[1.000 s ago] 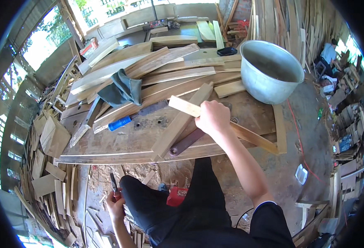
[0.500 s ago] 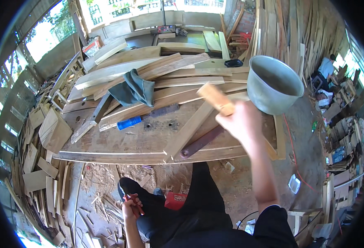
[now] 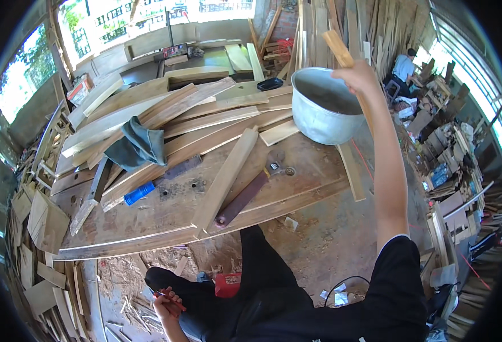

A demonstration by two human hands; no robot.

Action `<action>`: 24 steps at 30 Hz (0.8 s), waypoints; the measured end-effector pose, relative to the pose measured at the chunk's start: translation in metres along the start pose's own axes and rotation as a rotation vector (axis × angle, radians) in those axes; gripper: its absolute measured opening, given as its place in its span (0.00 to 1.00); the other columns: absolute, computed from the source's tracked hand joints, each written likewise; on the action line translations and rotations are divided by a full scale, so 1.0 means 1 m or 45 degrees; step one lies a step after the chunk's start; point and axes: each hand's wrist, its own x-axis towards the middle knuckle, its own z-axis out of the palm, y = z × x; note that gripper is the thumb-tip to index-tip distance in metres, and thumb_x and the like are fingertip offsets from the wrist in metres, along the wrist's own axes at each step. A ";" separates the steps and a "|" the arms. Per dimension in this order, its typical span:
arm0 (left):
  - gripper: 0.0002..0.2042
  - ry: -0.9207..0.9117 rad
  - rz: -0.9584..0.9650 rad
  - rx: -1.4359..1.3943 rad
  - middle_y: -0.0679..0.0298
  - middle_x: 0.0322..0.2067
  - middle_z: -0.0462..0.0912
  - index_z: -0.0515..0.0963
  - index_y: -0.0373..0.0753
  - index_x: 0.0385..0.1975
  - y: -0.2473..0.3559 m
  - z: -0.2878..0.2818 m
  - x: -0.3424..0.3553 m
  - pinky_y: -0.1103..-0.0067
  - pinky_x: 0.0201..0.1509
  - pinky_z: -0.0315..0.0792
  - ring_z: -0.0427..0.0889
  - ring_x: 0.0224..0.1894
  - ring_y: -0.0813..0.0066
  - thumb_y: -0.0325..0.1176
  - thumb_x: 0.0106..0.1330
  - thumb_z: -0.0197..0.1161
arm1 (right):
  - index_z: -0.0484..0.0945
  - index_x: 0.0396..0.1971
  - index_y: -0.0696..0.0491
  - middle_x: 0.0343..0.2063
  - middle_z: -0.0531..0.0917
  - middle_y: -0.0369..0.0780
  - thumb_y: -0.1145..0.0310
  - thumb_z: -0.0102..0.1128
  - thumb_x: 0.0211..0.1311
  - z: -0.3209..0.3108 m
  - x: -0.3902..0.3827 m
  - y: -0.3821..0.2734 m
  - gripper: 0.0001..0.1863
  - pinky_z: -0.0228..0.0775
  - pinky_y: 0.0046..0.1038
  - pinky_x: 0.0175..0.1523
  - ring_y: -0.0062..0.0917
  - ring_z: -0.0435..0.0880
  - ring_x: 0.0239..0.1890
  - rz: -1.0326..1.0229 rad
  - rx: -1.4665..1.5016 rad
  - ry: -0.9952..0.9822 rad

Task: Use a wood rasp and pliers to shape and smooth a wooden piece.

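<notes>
My right hand (image 3: pixel 358 77) is raised at the far right of the workbench, its fingers closed round a short, light-brown piece of wood (image 3: pixel 337 48). Just below and left of that hand stands a grey metal pot (image 3: pixel 322 122). Low over my lap, my left hand (image 3: pixel 168 305) is wrapped round a red-handled tool (image 3: pixel 174 306) whose kind I cannot make out. An adjustable wrench (image 3: pixel 245 200) with a dark reddish handle lies on the bench (image 3: pixel 308 171), beside a slanting wooden strip (image 3: pixel 225 179). Further left rest a blue-handled tool (image 3: pixel 141 194) with a flat dark blade and a dark green cloth (image 3: pixel 140 145).
Several long boards (image 3: pixel 177 108) are piled across the bench's far side. A black oval object (image 3: pixel 270 84) sits behind the pot. Wood offcuts (image 3: pixel 46 222) crowd the left, and shavings cover the floor. At the far right, another person (image 3: pixel 402 68) sits among scrap.
My right hand has moved up and away with the wood, beyond the pot's near side. The wrench head is now uncovered. The whole view has shifted rightward; the left hand stays over my lap.
</notes>
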 end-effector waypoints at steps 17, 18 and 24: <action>0.23 -0.380 -0.615 0.267 0.61 0.38 0.76 0.74 0.35 0.53 0.044 0.024 0.054 0.72 0.36 0.74 0.74 0.41 0.67 0.25 0.53 0.57 | 0.82 0.38 0.56 0.38 0.85 0.52 0.44 0.59 0.52 -0.078 -0.454 0.260 0.28 0.77 0.42 0.47 0.47 0.84 0.44 1.490 -0.651 0.183; 0.23 -0.377 -0.614 0.286 0.61 0.38 0.76 0.74 0.35 0.53 0.044 0.023 0.053 0.73 0.35 0.73 0.74 0.41 0.67 0.25 0.53 0.57 | 0.82 0.38 0.56 0.38 0.84 0.53 0.45 0.58 0.52 -0.095 -0.486 0.273 0.28 0.76 0.42 0.49 0.47 0.83 0.46 1.549 -0.617 0.259; 0.21 -0.310 -0.567 0.362 0.62 0.35 0.73 0.73 0.33 0.51 0.050 0.029 0.049 0.75 0.33 0.71 0.71 0.36 0.69 0.26 0.55 0.56 | 0.80 0.45 0.59 0.45 0.82 0.55 0.52 0.60 0.52 -0.160 -0.702 0.383 0.28 0.73 0.38 0.53 0.45 0.82 0.49 1.945 -0.605 0.256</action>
